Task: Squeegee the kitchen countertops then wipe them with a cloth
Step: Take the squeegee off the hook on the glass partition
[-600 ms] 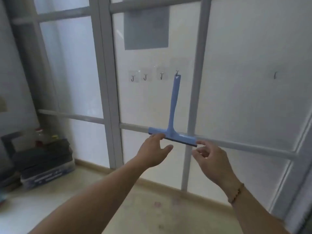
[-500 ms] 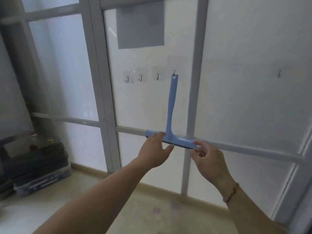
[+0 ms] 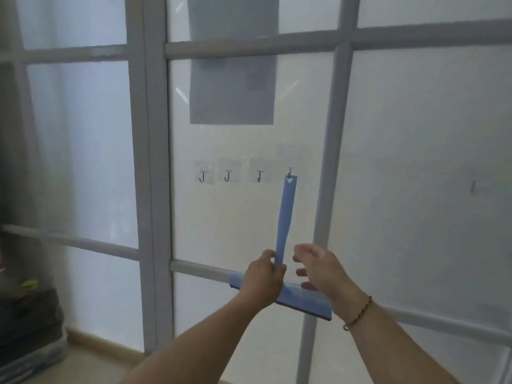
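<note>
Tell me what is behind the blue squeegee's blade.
Behind the squeegee blade runs a grey crossbar of the frosted glass partition. The left hand and right hand cover the blade's middle, hiding that stretch.

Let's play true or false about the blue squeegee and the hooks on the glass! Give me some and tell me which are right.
1. The blue squeegee hangs from a hook. True.
2. The left hand grips the squeegee's handle. True.
3. The right hand holds a cloth. False: it is open and holds nothing.
4. All hooks are in use. False: three hooks to the squeegee's left hang bare.
5. A bracelet is on the right wrist. True.
</note>
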